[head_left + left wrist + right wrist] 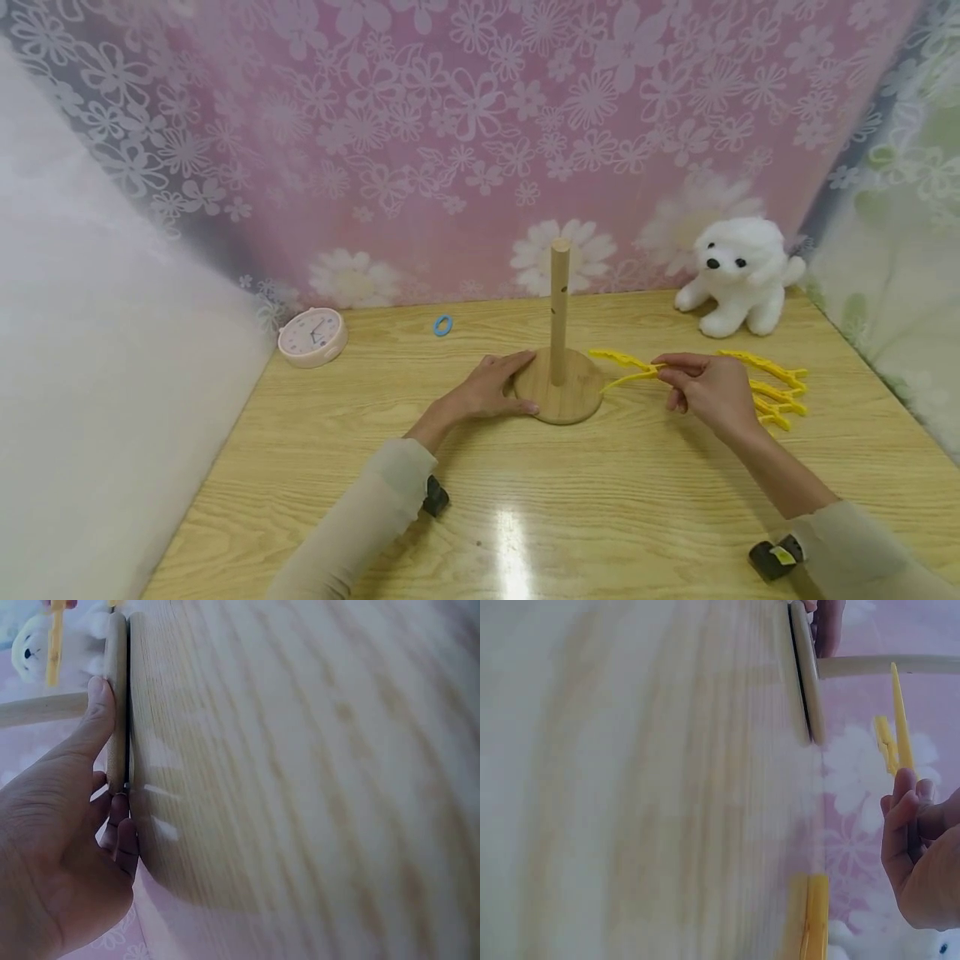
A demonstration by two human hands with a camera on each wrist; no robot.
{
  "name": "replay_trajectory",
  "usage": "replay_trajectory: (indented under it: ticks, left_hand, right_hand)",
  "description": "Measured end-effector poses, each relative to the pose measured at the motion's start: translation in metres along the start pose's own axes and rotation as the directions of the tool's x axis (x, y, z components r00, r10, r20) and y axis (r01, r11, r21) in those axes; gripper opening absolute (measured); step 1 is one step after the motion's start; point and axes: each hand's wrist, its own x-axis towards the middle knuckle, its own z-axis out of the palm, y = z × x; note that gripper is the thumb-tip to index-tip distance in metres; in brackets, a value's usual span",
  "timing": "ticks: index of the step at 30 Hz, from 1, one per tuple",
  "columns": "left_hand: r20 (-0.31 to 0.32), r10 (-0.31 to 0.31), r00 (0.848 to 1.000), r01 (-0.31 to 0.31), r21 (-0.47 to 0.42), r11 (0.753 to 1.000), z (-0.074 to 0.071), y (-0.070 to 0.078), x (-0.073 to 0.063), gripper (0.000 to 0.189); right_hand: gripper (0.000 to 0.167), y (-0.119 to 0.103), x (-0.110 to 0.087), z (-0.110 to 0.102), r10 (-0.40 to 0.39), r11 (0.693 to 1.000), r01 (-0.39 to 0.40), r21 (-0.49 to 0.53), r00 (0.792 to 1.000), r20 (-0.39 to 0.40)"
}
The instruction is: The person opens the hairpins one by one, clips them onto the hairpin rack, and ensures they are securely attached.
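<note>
Yellow and sideways, stuck out left as a forked stick (626,360), pinched in the right hand (712,393), toward the nearby wooden stand (558,337) gripped by the left hand (491,390).

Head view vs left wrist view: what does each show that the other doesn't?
Head only: clock, blue ring, both sleeves.
Left wrist only: the dark line between base and table.
Both: base, table, post, left hand, the held yellow piece, dog.
</note>
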Motion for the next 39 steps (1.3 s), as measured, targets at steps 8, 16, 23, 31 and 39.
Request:
replay_trajectory:
  ticks: [8,16,23,31,39]
  left_hand:
    - [-0.002,0.009,1.000,-0.009,0.003,1.000,0.000,-0.002,0.000,0.097]
    - [-0.014,0.025,1.000,-0.025,-0.008,1.000,0.002,-0.003,0.000,0.098]
    - [-0.027,0.008,1.000,-0.008,-0.014,1.000,0.002,-0.006,-0.002,0.098]
    - [-0.019,0.022,1.000,-0.022,-0.019,1.000,0.000,-0.003,0.000,0.098]
    - [-0.023,0.015,1.000,-0.016,-0.037,0.999,0.000,-0.002,-0.002,0.098]
  right_hand:
    - [0.024,-0.005,0.017,0.021,0.008,1.000,-0.008,0.013,0.999,0.035]
    - [0.022,-0.009,0.030,0.037,-0.009,1.000,0.008,0.020,0.999,0.053]
    - [0.020,-0.015,0.040,0.050,0.022,0.998,-0.029,0.062,0.994,0.106]
    - [0.016,-0.015,0.045,0.062,0.030,0.999,-0.035,0.040,0.992,0.125]
    - [0.019,-0.018,0.047,0.069,0.039,0.998,-0.045,0.032,0.986,0.165]
